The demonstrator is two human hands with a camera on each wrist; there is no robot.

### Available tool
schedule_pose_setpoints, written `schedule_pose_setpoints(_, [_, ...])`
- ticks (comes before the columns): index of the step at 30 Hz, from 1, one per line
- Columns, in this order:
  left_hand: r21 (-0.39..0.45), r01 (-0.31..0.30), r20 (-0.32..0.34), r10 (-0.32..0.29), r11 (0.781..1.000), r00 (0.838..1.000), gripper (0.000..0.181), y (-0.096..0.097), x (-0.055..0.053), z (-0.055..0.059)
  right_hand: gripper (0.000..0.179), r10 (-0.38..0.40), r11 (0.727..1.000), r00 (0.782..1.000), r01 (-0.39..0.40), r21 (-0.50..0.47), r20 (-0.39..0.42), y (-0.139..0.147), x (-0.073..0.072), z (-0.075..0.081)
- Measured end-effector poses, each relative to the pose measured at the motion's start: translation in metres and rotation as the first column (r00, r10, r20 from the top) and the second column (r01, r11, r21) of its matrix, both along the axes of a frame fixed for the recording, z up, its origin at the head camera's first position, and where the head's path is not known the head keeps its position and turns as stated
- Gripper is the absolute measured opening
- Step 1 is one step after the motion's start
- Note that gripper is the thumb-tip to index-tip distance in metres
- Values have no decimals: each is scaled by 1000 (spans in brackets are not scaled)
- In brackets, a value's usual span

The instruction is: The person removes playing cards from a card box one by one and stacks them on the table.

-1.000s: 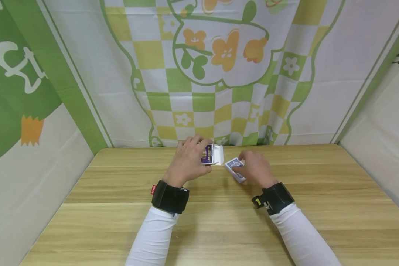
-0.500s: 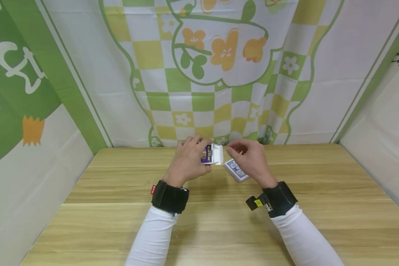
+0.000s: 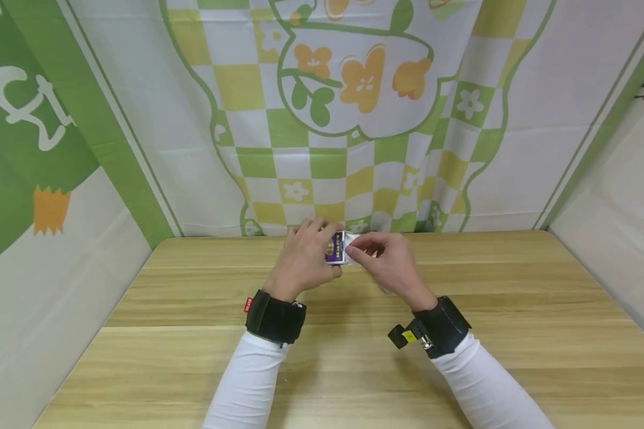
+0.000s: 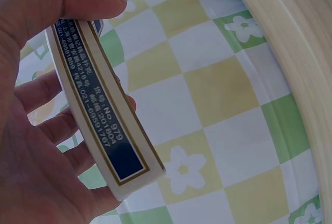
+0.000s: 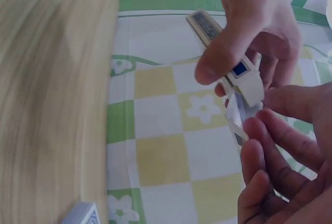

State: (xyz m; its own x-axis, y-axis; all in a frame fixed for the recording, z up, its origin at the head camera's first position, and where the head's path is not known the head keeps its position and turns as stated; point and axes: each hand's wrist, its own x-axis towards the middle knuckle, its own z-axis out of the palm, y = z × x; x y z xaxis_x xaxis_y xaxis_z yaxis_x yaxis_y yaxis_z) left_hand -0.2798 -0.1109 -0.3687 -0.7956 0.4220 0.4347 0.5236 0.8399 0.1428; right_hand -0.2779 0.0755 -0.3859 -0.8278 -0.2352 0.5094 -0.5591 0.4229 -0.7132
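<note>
Now note the transfer of the right hand (image 3: 389, 257) — a second ago at the card deck (image 5: 83, 214), then lifted off, at present beside the open end of the card box (image 3: 335, 247). Read the right hand as curled, with thumb and fingertips at the white flap (image 3: 352, 239), apparently pinching; check contact in the right wrist view because of the partial cover by the fingers from above. Find the left hand (image 3: 303, 259) unaltered: gripping the card box across its width, thumb along the near edge, fingers over the far edge, open end directed toward the right hand. Locate the card box near the rear of the table (image 3: 193, 357), purple face uppermost in the head view, apparently raised off the surface. Locate the card deck outside the card box, resting on the table, released, mostly hidden behind the right hand in the head view. Interpret the change as a shift of work from deck to box: treat flap handling as the step in hand, with the left hand as the steady support. Allow for easy creasing of the flap — probably thin card, best handled with light fingertip pressure.
</note>
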Motion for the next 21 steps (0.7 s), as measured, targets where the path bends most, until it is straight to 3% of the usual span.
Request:
schedule_pose_setpoints(5, [-7,1,-7,-1,1000,1000,69,1,0,0,14,-34,999,999,35,-6,42,-2,-1,-5])
schedule_pose_setpoints(21, [-14,15,-14,-15,1000,1000,66,2,2,0,21,-44,991,985,65,-121,166,-4,-1,-9])
